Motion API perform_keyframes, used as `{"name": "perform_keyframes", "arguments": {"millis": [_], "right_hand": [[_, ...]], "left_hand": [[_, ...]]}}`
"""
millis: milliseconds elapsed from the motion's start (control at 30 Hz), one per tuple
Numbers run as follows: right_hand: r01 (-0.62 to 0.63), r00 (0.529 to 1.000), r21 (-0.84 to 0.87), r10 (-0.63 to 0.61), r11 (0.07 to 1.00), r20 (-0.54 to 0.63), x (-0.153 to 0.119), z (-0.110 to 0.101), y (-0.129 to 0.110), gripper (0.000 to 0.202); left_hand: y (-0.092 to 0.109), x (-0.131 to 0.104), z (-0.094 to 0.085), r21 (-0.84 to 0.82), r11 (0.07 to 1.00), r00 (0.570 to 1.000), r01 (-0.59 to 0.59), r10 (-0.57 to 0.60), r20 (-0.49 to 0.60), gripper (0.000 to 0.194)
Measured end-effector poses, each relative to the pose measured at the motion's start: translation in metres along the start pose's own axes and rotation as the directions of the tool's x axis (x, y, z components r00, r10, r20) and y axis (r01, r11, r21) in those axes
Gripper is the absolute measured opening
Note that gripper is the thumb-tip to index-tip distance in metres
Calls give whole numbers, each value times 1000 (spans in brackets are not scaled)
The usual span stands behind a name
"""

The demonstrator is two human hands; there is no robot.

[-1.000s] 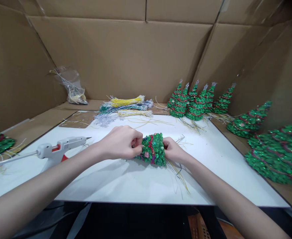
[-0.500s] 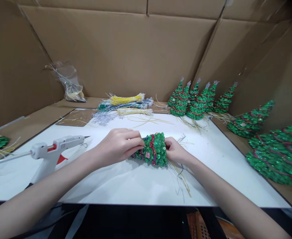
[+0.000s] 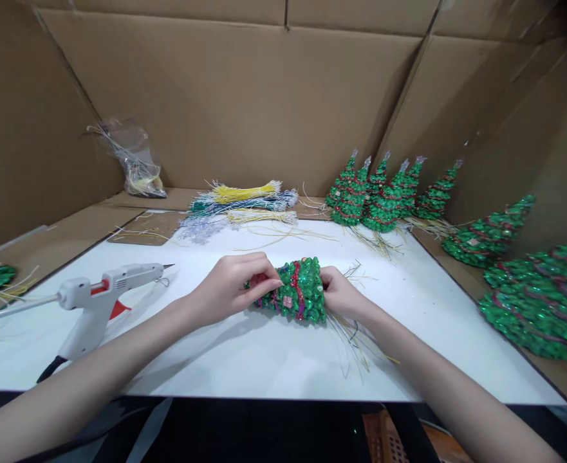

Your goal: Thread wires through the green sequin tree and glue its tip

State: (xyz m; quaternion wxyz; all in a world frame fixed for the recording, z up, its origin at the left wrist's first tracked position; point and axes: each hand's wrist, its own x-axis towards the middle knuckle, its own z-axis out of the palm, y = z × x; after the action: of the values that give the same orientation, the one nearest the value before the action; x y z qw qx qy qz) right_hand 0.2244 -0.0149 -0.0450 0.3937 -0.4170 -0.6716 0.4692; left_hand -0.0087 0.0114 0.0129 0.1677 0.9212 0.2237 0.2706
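A small green glittery tree (image 3: pixel 302 292) with red garland lies on its side on the white board, its wide base toward the right. My left hand (image 3: pixel 239 285) is over the narrow part, thumb and index finger pinched at the tree's surface; what lies between the fingertips is too small to make out. At the base, my right hand (image 3: pixel 343 292) has its fingers curled at the opening, partly hidden by the tree. Thin yellow, white and dark wires (image 3: pixel 355 341) trail from the base below my right hand.
A white glue gun (image 3: pixel 94 302) stands at the left. Wire bundles (image 3: pixel 247 193) and a plastic bag (image 3: pixel 138 161) lie at the back. Several finished-looking trees (image 3: pixel 384 199) stand at the back right, with larger ones (image 3: pixel 544 296) along the right side. Cardboard walls surround the board.
My left hand's fingers have shifted slightly on the tree, with thumb and index finger more visible. A yellow wire end now reaches farther right, by my right forearm.
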Motion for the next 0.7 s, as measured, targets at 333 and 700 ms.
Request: {"name": "perform_keyframes", "arguments": {"millis": [333,700], "right_hand": [[44,999,26,-44,999,-4,-1,2,0,11],[58,998,40,-58,998,8,-2,3,-7,13]], "left_hand": [[3,-28,-6,61,998,996,-18,23,-90,16],[6,-164,-43,106,920,925,377,-369,-91,22]]}}
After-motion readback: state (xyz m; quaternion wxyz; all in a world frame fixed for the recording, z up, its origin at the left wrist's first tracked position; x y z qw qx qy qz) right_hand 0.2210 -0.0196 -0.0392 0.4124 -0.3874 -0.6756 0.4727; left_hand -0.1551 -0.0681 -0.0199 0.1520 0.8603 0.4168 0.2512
